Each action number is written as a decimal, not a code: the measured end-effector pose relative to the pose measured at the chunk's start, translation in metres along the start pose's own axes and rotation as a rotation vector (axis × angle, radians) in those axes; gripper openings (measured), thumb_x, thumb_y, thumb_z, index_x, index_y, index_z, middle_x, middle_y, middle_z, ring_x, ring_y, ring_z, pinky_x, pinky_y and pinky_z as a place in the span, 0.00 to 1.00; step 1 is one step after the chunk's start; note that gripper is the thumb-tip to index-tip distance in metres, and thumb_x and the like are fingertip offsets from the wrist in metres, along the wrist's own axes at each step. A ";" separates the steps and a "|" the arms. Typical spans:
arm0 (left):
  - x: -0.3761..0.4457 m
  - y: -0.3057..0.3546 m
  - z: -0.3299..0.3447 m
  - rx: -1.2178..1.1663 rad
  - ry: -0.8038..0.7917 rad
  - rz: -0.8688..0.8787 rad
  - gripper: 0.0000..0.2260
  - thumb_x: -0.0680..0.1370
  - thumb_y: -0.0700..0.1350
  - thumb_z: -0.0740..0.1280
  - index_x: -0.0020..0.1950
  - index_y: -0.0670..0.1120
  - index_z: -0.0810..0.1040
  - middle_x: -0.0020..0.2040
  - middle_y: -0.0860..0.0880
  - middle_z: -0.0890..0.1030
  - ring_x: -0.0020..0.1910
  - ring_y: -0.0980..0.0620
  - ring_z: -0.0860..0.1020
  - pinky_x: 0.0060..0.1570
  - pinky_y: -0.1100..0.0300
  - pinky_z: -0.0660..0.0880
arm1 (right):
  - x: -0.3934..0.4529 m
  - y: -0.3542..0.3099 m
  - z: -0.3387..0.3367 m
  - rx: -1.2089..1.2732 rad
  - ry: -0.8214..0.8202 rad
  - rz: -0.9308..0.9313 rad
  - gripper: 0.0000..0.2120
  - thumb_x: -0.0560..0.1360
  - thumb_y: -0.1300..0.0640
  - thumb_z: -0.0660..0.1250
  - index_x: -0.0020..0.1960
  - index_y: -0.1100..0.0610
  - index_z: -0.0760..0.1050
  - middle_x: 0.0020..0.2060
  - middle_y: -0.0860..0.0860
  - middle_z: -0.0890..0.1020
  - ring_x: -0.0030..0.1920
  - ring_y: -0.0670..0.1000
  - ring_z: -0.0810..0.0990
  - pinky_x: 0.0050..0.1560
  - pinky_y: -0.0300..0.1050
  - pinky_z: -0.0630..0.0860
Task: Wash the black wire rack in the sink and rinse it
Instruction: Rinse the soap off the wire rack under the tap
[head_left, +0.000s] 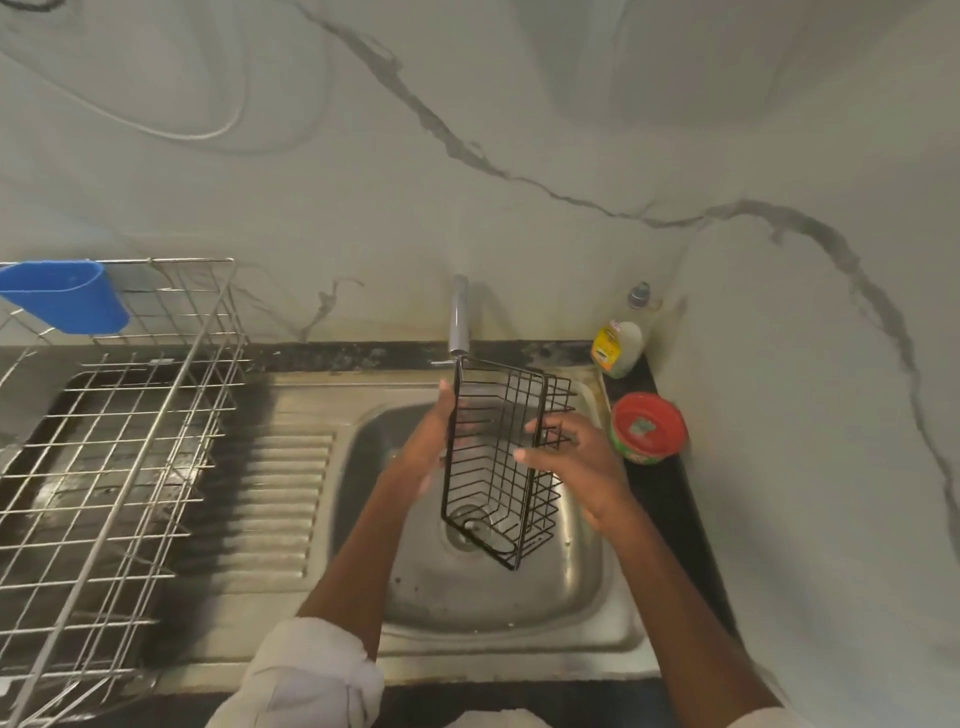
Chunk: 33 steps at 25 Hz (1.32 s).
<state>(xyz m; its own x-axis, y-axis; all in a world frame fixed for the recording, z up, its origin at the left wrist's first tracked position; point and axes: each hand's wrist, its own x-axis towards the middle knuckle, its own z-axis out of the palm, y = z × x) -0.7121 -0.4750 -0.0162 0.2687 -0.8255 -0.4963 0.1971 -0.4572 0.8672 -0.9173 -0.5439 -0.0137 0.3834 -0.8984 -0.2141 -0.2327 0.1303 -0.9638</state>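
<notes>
The black wire rack (498, 467) stands on end over the steel sink (597, 587), its top under the grey tap (458, 317) and its lower end near the drain. My left hand (431, 441) lies against the rack's left side with its fingers straight. My right hand (571, 457) holds the right side, thumb in front and fingers curled into the wires. Whether water runs from the tap is not visible.
A large steel wire dish rack (119, 441) with a blue cup (67, 296) hung on it fills the left counter over the ribbed drainboard (280, 493). A dish soap bottle (621, 343) and a red-lidded tub (648, 428) stand right of the sink by the marble wall.
</notes>
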 end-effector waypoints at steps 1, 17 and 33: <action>0.007 0.002 0.003 -0.028 -0.022 -0.012 0.35 0.82 0.74 0.44 0.69 0.56 0.79 0.65 0.50 0.82 0.63 0.50 0.78 0.70 0.46 0.68 | 0.002 0.000 -0.003 -0.061 0.027 -0.043 0.21 0.62 0.54 0.86 0.51 0.45 0.85 0.63 0.45 0.79 0.65 0.46 0.78 0.62 0.42 0.75; 0.071 -0.018 -0.006 0.004 0.121 0.223 0.09 0.81 0.55 0.71 0.58 0.55 0.87 0.61 0.52 0.87 0.67 0.47 0.81 0.72 0.38 0.73 | 0.020 0.053 0.017 -0.018 0.092 0.030 0.40 0.63 0.70 0.76 0.62 0.34 0.69 0.66 0.49 0.76 0.67 0.49 0.77 0.60 0.51 0.81; -0.014 -0.034 -0.031 -0.200 0.197 0.068 0.13 0.85 0.49 0.63 0.66 0.49 0.83 0.62 0.45 0.86 0.67 0.41 0.80 0.71 0.35 0.72 | 0.042 0.009 0.034 0.316 0.120 0.144 0.28 0.73 0.77 0.64 0.66 0.53 0.79 0.58 0.47 0.86 0.60 0.51 0.83 0.57 0.46 0.79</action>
<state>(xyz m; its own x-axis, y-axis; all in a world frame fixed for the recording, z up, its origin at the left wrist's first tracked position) -0.6931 -0.4373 -0.0402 0.4621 -0.7627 -0.4525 0.3489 -0.3128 0.8834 -0.8730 -0.5664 -0.0364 0.2549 -0.9019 -0.3488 0.0187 0.3652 -0.9307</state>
